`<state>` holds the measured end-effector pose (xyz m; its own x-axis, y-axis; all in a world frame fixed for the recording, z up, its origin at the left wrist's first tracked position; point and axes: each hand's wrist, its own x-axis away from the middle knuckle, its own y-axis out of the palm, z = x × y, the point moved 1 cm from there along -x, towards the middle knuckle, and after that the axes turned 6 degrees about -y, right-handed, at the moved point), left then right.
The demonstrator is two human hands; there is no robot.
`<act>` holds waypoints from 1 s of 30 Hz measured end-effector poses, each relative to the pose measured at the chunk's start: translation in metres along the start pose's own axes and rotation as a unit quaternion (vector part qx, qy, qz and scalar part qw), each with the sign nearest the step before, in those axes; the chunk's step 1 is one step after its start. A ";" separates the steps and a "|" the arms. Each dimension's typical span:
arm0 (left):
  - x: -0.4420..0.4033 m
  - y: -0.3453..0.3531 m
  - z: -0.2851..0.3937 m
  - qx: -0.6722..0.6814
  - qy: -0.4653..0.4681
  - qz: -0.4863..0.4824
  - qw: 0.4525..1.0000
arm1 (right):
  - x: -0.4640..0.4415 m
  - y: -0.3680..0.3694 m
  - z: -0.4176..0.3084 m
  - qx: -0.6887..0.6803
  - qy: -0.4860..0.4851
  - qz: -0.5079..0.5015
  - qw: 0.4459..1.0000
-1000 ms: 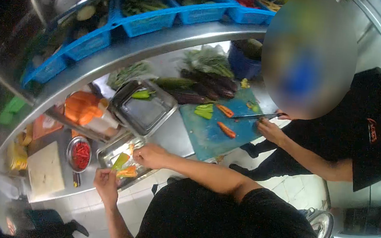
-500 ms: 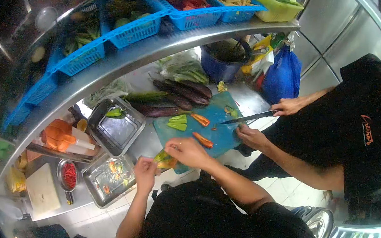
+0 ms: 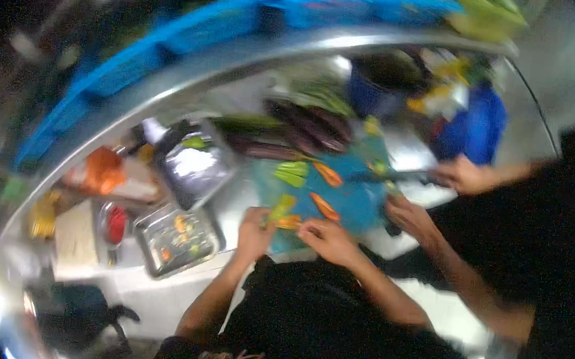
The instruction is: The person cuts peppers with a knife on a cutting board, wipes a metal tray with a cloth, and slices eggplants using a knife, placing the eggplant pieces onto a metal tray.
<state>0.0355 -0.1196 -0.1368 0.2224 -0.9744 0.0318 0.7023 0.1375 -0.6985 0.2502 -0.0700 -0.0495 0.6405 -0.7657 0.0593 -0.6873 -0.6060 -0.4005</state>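
Observation:
My left hand [image 3: 254,234] is closed on a split green-and-orange pepper [image 3: 284,208] at the near left edge of the blue-green cutting board [image 3: 359,206]. Just right of the pepper is my right hand [image 3: 328,242], its fingers pinched together; blur hides whether anything is between them. Green pepper pieces [image 3: 291,173] and two orange-red pepper halves, one nearer [image 3: 325,207] and one farther [image 3: 327,174], lie on the board. A steel tray [image 3: 178,241] with seeds and scraps stands left of my left hand.
At the right, a co-worker's hand [image 3: 464,176] holds a knife [image 3: 395,177] over the board. Eggplants [image 3: 308,128] lie behind it. A second steel tray [image 3: 195,168], a bowl of red pieces [image 3: 115,224] and a pale board [image 3: 77,240] are left. Blue baskets [image 3: 205,29] line the shelf.
My hands have moved from the scrap tray to the cutting board with the pepper. Since the last frame they have come apart slightly. The view has shifted and is blurred.

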 end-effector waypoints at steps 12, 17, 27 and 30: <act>-0.002 0.013 0.010 -0.072 0.118 0.061 0.989 | -0.052 0.015 0.012 0.061 -0.094 -0.069 0.991; -0.005 0.006 0.004 0.069 0.013 -0.021 0.997 | -0.070 0.036 -0.025 -0.010 -0.062 -0.081 0.995; -0.002 -0.028 0.015 -0.070 0.161 -0.050 0.983 | -0.046 0.007 -0.029 0.198 -0.096 0.038 0.975; -0.005 -0.018 0.015 -0.099 0.191 -0.027 0.976 | -0.037 -0.035 0.002 0.317 -0.023 0.138 0.938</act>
<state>0.0321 -0.1143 -0.1134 -0.1056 -0.9797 -0.1701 0.5528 0.0843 -0.8290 0.2515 -0.0205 -0.0397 0.4921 -0.8558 -0.1596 -0.4971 -0.1257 -0.8586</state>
